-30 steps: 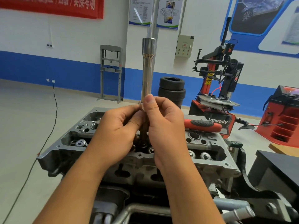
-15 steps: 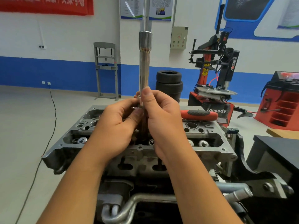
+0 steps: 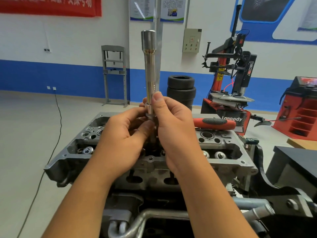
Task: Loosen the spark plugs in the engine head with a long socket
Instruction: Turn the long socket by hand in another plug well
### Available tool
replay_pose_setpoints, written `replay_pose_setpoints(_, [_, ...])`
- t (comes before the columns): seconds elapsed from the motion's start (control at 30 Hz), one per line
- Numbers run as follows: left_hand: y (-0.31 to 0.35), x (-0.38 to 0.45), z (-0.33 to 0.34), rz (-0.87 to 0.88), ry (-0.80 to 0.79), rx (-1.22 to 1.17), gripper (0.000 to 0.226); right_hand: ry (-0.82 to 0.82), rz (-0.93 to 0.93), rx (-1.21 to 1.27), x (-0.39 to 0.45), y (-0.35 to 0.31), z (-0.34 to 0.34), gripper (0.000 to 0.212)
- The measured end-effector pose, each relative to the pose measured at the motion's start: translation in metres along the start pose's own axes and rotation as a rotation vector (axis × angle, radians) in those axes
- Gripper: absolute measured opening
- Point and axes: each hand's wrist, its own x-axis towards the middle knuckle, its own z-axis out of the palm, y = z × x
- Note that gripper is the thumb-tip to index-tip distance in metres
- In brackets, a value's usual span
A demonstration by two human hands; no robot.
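The long socket [image 3: 150,69] stands upright, its long axis near vertical, with the wider cup end at the top and the lower end lost between the person's two hands. It is bright chrome, a slim polished tube that flares into a broader collar at the top, with a stepped ring low down just above the fingers. It is held in the air over the middle of the engine head [image 3: 221,152]; whether its hidden lower end touches the head cannot be told.

The right hand [image 3: 173,127] has its grip closed on the socket's lower part, thumb laid along the shaft and pointing up. The left hand [image 3: 123,141] has its fingers curled round the bottom of the tool from the other side, thumb tip pressed near the stepped ring.

The engine head is grey cast metal, with round bores and valve springs showing on both sides of the hands. A red-and-black tool handle [image 3: 214,123] lies across its far right edge.
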Motion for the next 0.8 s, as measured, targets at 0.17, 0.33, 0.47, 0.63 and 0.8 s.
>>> replay_pose_setpoints(0.17, [0.0031, -0.0016, 0.0048, 0.024, 0.106, 0.098, 0.032, 0.018, -0.029, 0.068, -0.0021, 0.0000, -0.0011, 0.037])
replay_pose_setpoints(0.33, [0.0031, -0.0018, -0.0012, 0.029, -0.079, 0.102, 0.030, 0.028, -0.027, 0.013, -0.0015, 0.0007, -0.0006, 0.039])
replay_pose_setpoints(0.47, [-0.0002, 0.0005, 0.0003, 0.017, 0.021, 0.117, 0.038, 0.027, -0.009, -0.005, -0.0007, 0.0014, 0.0014, 0.040])
replay_pose_setpoints(0.63, [-0.0012, 0.0033, 0.0023, -0.019, 0.090, 0.161, 0.024, 0.048, -0.004, 0.036, -0.0024, -0.0001, -0.0004, 0.032])
replay_pose_setpoints(0.8, [0.0022, 0.0049, -0.0021, -0.018, -0.076, 0.086, 0.035, 0.052, -0.020, -0.062, -0.0002, 0.0026, -0.0008, 0.020])
